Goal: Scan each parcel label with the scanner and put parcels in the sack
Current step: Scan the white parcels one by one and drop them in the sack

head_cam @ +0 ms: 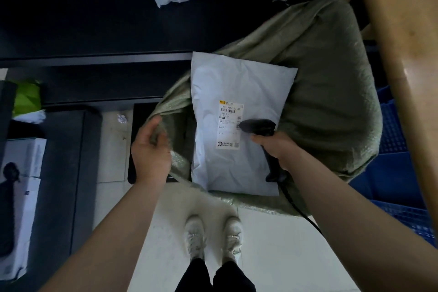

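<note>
White poly-mailer parcel lies label up across mouth of green woven sack. Black corded scanner gripped by its handle in right hand, head at label's right edge. Near rim of sack held by left hand, fingers curled on fabric.

label fine print too small to read | scanner grip hidden in right hand | sack inside covered by parcel | left box cut by edge
</note>
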